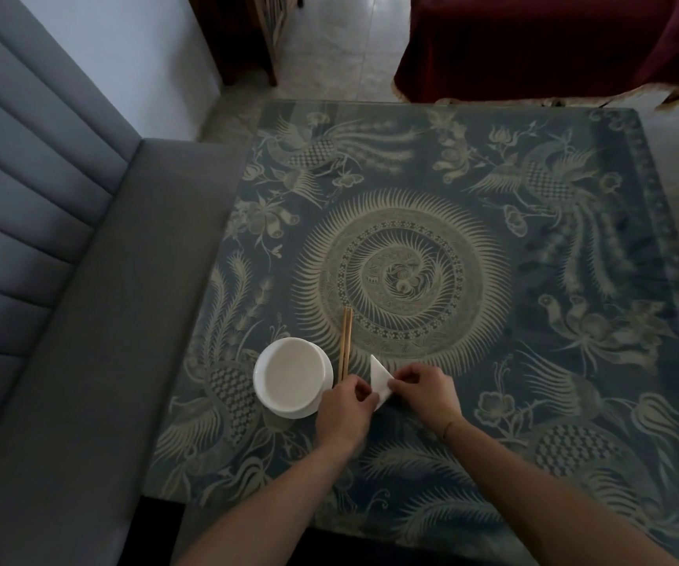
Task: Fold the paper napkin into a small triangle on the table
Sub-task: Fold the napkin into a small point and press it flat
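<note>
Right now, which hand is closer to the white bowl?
Left. The left hand sits right beside the white bowl, at its near right edge; the right hand is farther right, beyond the napkin.

On the table, bowl left of chopsticks, napkin seemingly right

Square table under glossy dark-blue cloth with pale phoenix, flower and central spiral-sunburst print; soft reflection on top. Grey upholstered bench touching table's left side, channel-padded grey backrest rising beside it. Pale bluish-white wall behind bench. Light glossy tiled floor beyond table. Dark wooden furniture far left of floor. Dark-red fringed cloth draped over furniture past far edge. Dim, cool light.
</note>
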Demonstrator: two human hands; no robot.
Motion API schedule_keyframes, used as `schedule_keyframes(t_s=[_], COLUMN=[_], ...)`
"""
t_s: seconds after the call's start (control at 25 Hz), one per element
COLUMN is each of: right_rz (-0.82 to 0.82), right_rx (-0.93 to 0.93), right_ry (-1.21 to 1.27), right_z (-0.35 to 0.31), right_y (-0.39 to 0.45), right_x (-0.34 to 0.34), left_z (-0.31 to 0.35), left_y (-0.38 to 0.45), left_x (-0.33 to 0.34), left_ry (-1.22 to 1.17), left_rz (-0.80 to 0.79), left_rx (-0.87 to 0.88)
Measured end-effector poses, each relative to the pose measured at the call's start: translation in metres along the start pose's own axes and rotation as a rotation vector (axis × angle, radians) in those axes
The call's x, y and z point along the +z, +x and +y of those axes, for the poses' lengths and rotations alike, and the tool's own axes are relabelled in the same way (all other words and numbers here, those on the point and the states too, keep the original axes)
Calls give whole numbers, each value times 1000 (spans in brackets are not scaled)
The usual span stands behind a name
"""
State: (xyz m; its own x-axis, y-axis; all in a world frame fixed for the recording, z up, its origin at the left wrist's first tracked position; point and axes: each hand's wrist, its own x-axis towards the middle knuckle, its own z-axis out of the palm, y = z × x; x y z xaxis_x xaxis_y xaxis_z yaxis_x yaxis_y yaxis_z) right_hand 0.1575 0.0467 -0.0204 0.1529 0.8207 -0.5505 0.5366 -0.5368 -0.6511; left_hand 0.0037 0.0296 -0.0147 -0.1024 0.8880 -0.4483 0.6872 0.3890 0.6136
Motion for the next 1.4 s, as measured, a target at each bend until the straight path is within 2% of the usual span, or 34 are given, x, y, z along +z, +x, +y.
schedule_keyframes(t_s=[0.32,0.6,1.4], right_rz=[38,72,113], right_rx=[-35,-57,10], right_ry=[-122,-180,-133], right_z=[-2,-5,-8], right_y=[1,1,-7], right_x=[2,6,-4], left_z=[4,3,5], left_y=[4,7,6], left_x=[2,0,-3], left_ry=[293,371,278], left_rz=[77,76,67], left_rx=[178,253,271])
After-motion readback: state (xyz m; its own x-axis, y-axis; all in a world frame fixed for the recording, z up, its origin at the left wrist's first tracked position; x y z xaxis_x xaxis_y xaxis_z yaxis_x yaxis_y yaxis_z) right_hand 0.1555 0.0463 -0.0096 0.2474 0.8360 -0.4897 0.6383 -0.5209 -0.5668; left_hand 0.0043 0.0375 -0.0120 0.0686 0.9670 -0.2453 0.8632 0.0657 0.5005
